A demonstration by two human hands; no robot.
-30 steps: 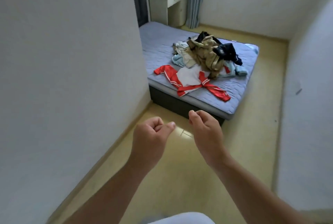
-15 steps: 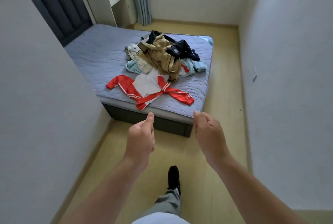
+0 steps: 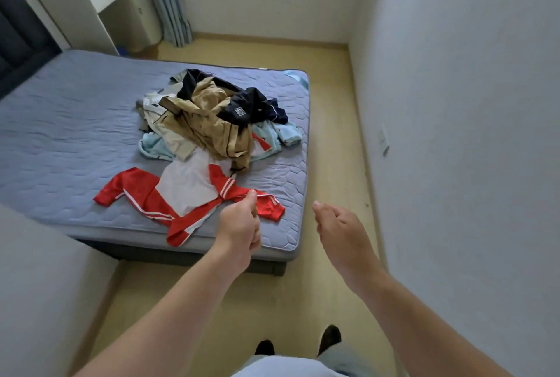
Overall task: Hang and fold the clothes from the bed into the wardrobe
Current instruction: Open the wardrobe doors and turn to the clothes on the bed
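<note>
Red-and-white striped jacket [image 3: 188,191] sprawls flat on quilted mattress [image 3: 60,134].

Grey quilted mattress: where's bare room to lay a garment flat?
Bare: the wide stretch between dark padded headboard and the heaped clothes pile; a small corner right of the red-and-white jacket. Crowded: centre towards the right edge.

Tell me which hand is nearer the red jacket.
Left. The left hand overlaps a sleeve of the red jacket; the right hand hangs off to its right, over the floor.
</note>
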